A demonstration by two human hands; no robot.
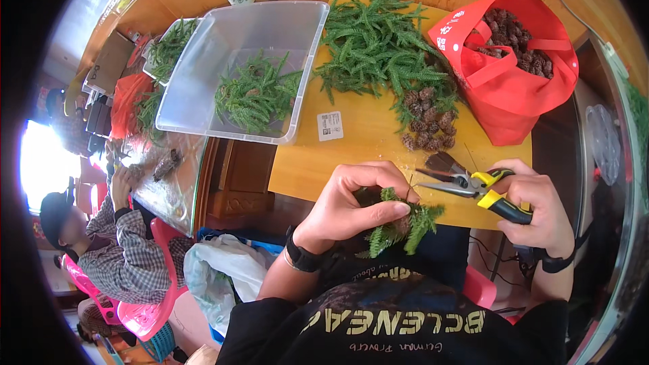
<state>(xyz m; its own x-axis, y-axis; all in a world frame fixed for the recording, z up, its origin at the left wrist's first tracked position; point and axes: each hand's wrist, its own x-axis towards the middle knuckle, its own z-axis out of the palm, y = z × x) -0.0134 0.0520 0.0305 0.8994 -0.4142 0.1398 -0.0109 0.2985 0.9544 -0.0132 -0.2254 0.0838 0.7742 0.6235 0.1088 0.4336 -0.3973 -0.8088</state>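
My left hand (362, 206) pinches a green pine sprig (422, 226) between thumb and forefinger, above the table's near edge. A brown cone is partly visible among its needles, and a thin dark stem sticks up past my fingertips. My right hand (537, 206) is wrapped round the yellow-and-black handles of long-nose pliers (463, 184). Their jaws are spread and point left, with the tips close to the stem; I cannot tell whether they touch it. Just beyond the jaws lies a pile of small brown pine cones (427, 122).
Green sprigs (378, 40) are heaped on the yellow table (304, 169). A clear plastic bin (196, 111) holds more greenery, beside a small white label (330, 126). A red bag (503, 105) full of cones stands right. At left, a co-worker (128, 257) sits on a pink chair.
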